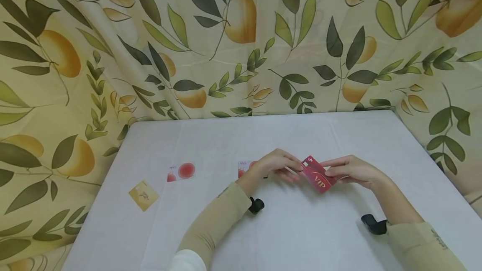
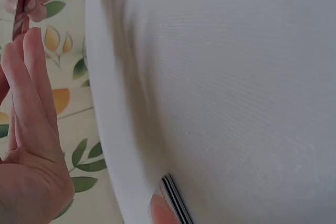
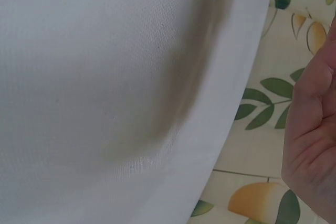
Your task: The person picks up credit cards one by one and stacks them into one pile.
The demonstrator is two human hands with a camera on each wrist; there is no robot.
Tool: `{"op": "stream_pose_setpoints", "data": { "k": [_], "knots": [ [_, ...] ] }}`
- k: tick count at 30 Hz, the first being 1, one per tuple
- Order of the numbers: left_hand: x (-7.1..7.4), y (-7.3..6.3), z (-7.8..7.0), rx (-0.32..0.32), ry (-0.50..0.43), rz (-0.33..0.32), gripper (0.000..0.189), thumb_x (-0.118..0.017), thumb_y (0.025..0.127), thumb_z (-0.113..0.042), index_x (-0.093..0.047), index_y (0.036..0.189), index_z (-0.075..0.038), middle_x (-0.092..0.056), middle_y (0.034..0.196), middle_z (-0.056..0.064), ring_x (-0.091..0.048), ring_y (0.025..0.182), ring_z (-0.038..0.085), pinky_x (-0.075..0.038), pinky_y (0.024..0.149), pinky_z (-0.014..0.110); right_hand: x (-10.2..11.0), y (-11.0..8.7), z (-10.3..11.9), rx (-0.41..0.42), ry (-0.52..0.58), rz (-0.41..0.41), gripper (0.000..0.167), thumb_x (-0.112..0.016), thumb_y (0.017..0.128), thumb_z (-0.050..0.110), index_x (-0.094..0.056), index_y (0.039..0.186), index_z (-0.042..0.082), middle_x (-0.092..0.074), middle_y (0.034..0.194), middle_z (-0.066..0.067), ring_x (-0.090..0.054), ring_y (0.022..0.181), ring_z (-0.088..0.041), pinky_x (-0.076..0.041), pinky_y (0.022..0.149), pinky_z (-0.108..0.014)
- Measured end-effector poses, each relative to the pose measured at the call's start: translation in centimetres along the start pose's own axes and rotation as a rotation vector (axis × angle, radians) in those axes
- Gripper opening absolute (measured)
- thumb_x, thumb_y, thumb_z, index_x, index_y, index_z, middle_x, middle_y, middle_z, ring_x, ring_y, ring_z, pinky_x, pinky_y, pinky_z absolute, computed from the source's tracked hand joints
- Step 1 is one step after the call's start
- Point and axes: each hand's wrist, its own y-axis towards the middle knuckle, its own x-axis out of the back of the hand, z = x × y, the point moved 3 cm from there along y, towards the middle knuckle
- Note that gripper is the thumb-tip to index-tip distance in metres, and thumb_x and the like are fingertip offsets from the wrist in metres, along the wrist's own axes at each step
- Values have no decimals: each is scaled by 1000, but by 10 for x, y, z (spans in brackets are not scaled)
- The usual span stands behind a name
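Note:
A red VIP card (image 1: pixel 315 175) with gold lettering is held up over the white table, tilted, between both hands. My left hand (image 1: pixel 276 164) pinches its left corner, and my right hand (image 1: pixel 354 170) grips its right edge between thumb and fingers. In the left wrist view the card (image 2: pixel 20 11) appears almost edge-on, with the left hand (image 2: pixel 34 114) below it. The right wrist view has only part of the right hand (image 3: pixel 315 145). Partly hidden under my left forearm lies a stack of cards (image 1: pixel 242 170), its layered edge (image 2: pixel 177 200) showing in the left wrist view.
On the left of the white table (image 1: pixel 301 237) lie a gold card (image 1: pixel 144 195) and a white card with a red circle (image 1: pixel 181 172). A curtain (image 1: pixel 233 74) patterned with leaves and fruit hangs behind the table's far edge.

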Motion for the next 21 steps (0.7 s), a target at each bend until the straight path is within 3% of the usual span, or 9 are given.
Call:
{"op": "stream_pose_setpoints", "data": {
  "k": [5,9,14,21],
  "knots": [
    [1,-4,4,11,-16,4,16,-67,81,-6,-69,97,-3,-69,82,12,-66,58,19,-56,62,35,-3,2,0,27,-10,25,36,-63,86,21,-62,118,4,-66,98,-2,-59,74,-12,-53,64,-26],
    [5,-6,8,-21,-95,-68,17,-68,80,-6,-69,96,-2,-69,83,13,-67,60,18,-56,59,30,-6,3,1,38,21,-53,46,-58,90,30,-54,124,0,-63,106,-4,-61,82,-14,-55,71,-27],
    [11,-9,16,-76,-249,-206,19,-69,79,-4,-67,97,-1,-69,83,15,-68,64,21,-56,58,29,-14,1,0,46,188,-158,57,-54,91,37,-43,132,-2,-63,103,0,-66,86,-15,-55,76,-28],
    [14,-17,22,-110,-381,-306,23,-68,80,-6,-65,102,0,-69,85,17,-68,65,20,-56,59,29,-32,5,-4,-4,412,-134,74,-51,93,38,-16,142,-5,-67,92,5,-67,86,-14,-54,78,-29]
  ]
}}
